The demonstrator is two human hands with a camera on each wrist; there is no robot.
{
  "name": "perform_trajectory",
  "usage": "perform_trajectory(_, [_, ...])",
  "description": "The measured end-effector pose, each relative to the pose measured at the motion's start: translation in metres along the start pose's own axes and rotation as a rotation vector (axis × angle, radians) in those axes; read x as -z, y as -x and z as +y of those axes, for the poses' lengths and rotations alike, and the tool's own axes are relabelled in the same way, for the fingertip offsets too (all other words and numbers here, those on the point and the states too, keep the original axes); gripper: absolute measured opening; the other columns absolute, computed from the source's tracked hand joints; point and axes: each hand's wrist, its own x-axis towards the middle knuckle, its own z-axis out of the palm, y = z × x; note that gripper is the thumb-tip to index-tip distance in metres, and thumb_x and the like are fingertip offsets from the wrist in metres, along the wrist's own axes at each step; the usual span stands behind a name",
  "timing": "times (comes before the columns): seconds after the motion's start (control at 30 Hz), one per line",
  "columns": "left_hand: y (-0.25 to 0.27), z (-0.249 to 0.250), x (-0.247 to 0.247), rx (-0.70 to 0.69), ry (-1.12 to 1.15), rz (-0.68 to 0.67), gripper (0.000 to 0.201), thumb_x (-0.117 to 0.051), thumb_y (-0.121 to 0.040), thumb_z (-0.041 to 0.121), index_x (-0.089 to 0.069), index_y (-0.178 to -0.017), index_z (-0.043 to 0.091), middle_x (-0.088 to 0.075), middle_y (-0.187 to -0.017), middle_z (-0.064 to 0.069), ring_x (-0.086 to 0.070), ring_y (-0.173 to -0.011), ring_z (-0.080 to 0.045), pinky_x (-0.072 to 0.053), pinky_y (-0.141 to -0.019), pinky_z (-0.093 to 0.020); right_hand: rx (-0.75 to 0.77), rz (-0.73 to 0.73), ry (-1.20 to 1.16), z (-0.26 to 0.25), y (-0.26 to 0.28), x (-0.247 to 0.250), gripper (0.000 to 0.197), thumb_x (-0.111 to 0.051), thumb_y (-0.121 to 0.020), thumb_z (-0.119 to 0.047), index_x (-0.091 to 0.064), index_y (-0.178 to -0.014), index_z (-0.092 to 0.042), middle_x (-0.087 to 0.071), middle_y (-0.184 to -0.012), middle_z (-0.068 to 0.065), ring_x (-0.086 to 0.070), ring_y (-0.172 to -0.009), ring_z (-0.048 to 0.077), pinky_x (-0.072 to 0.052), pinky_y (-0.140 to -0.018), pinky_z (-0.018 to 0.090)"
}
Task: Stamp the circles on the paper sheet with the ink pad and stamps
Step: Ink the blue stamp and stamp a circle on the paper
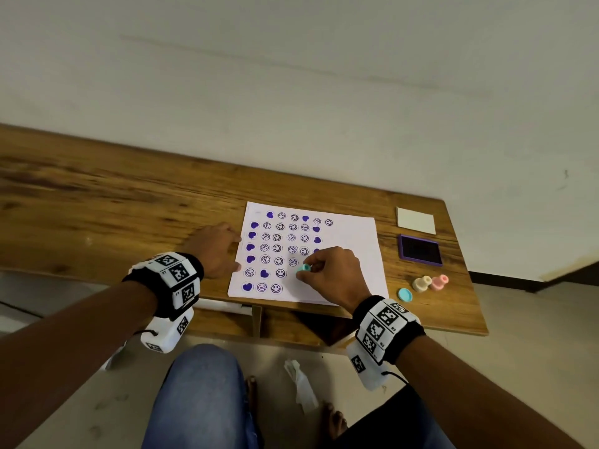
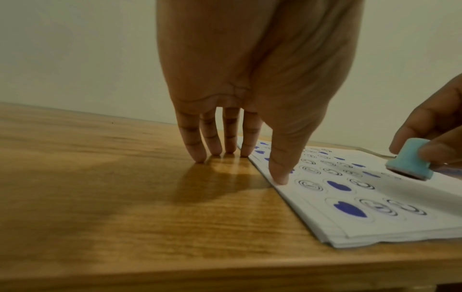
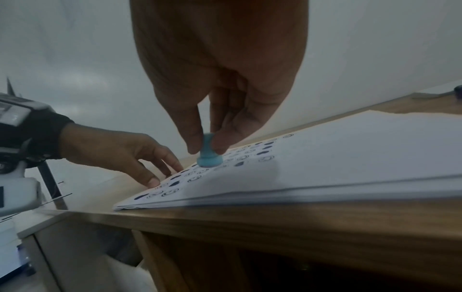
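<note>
The right hand pinches a small teal stamp by its narrow neck, thumb on one side and fingertips on the other, so the wider base sticks out below the grip. In the left wrist view the base hangs tilted just above the paper sheet, its dark face not flat on the page; in the right wrist view it looks close to touching, and I cannot tell for certain whether it meets the paper. The stamp sits over the sheet's lower middle, right beside the last smiley in that row.

The sheet lies on the wooden table, its left columns filled with purple hearts and black smiley rings, its right part bare. The left hand rests at the sheet's left edge with fingers spread and straight: the thumb presses down on the paper margin, the other fingertips stand on the wood just off the sheet.

Right of the sheet lies the ink pad, open, purple-framed with a dark surface, and beyond it a white lid. Near the sheet's lower right corner lie a teal cap, a cream stamp and a pink stamp, the last two side by side
</note>
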Motion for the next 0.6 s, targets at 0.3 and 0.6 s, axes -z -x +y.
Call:
perform_trajectory(0.3, [-0.003,-0.001,-0.004,0.018,0.023,0.028,0.070,-0.078,-0.071,0.038,-0.053,-0.133,0.019,-0.048,-0.137,0.000,-0.048,-0.124,-0.023,-0.042,-0.103,-0.037,0.007,-0.022,0.043,-0.010,-0.005,-0.009,0.030,-0.078,-0.081,-0.037,-0.078,-0.105,-0.018,-0.077,-0.097,-0.001,-0.068,-0.092,0.017,-0.051,-0.088,0.031])
perform_trajectory(0.6, [-0.004,-0.003,-0.005,0.030,0.020,0.040,0.070,-0.079,-0.072,0.037,-0.053,-0.134,0.019,-0.047,-0.138,0.000,-0.046,-0.126,-0.023,-0.041,-0.105,-0.039,0.011,-0.060,0.134,-0.014,-0.014,-0.015,0.031,-0.077,-0.082,-0.037,-0.078,-0.104,-0.016,-0.076,-0.105,0.002,-0.065,-0.101,0.023,-0.046,-0.088,0.030])
